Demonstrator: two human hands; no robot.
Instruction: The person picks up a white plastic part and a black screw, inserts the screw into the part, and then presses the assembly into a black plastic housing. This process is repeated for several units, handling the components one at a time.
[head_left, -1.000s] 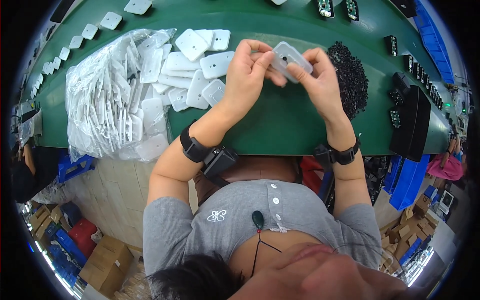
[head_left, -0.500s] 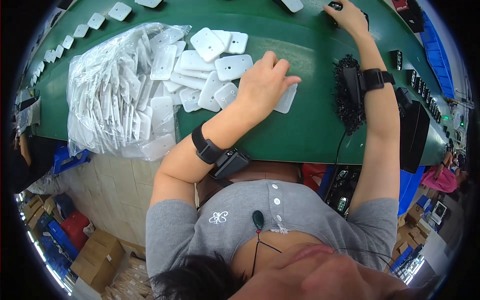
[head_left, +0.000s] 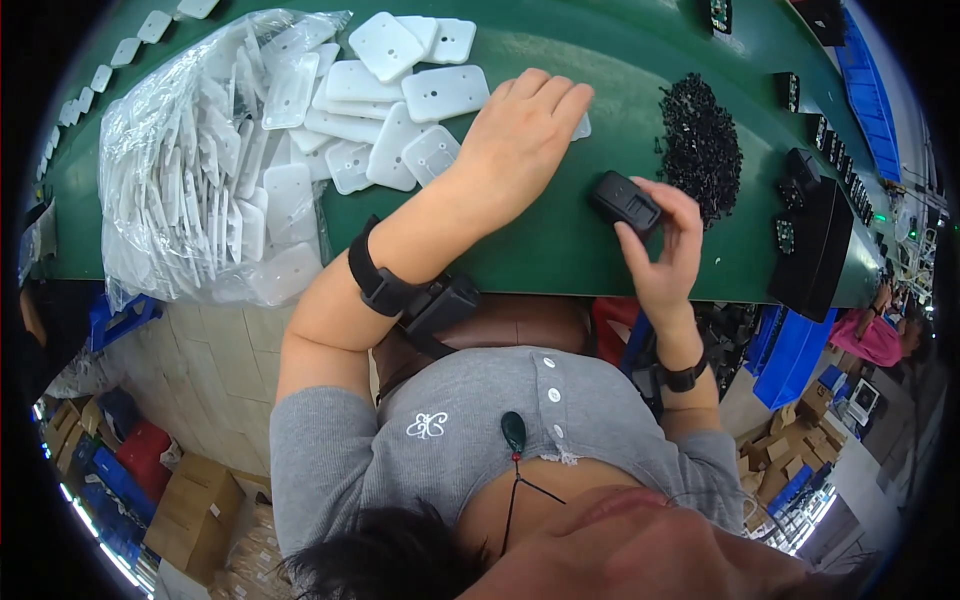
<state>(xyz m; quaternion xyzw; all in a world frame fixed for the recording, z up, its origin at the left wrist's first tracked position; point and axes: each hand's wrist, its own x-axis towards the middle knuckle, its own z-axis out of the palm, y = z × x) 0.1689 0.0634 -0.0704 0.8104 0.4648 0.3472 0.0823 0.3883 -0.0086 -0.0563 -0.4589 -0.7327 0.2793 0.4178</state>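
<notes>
Gripping a black part (head_left: 624, 200), right fingers (head_left: 640, 240); left hand (head_left: 520, 140) flat, green bench (head_left: 560, 250).

White plate (head_left: 580, 127) mostly hidden under the left hand (head_left: 520, 140). Heap of black parts (head_left: 700, 145) too small to tell apart. Black box (head_left: 812, 250) cut off beyond the table (head_left: 560, 250) edge.

My right hand (head_left: 668, 250) came back from far reach across counter (head_left: 560, 250), now carried small black part (head_left: 624, 200) in fingertip grip near black parts pile (head_left: 700, 145). My left hand (head_left: 520, 140) stopped holding white plate (head_left: 581, 126) with both hands, lay flat over it on counter.
</notes>
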